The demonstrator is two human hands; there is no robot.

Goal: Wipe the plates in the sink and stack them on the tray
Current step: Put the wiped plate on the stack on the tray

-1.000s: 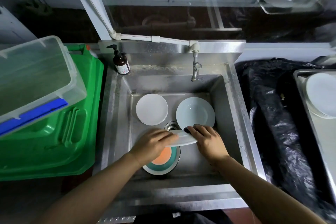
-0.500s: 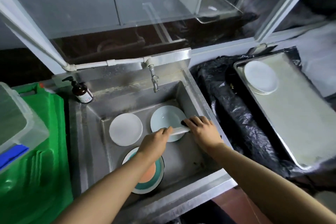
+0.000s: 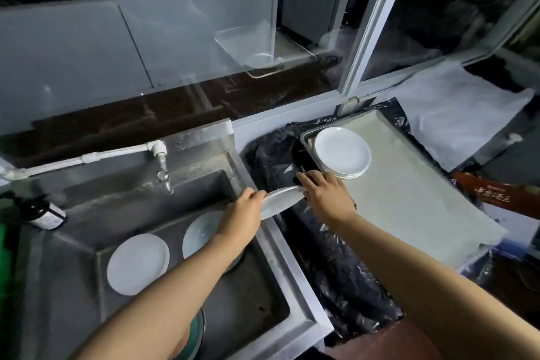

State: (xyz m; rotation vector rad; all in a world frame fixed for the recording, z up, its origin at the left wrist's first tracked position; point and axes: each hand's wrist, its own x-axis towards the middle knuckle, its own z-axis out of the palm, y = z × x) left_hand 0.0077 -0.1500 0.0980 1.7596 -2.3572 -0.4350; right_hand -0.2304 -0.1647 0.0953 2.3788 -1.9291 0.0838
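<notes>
- The white plate is now hanging in the air over the sink's right rim and the black plastic sheet; a second ago it was low in the sink, above the drain and the coloured plate.
- The left hand is gripping the plate's near-left edge, fingers curled over the rim.
- The right hand is lying across the plate's far-right edge with fingers extended, and something dark (perhaps the wiping cloth, though I cannot tell) is showing under it; whether the thumb is clamping underneath is hidden.
- This is reading as the wipe being finished and the carry to the tray being under way, with roughly half the crossing done.
- The stack of white plates is sitting at the tray's far-left corner, just beyond the right hand's fingertips.
- Three plates are waiting in the sink: a white one, a pale one partly behind the left forearm, and a coloured one peeking out beneath that arm.
- The sink rim is already passing under the plate, so the tray's raised lip is the next edge needing clearance.
- Open room is lying above the tray, whose near and right parts are bare; the tap is standing well apart to the left.
</notes>
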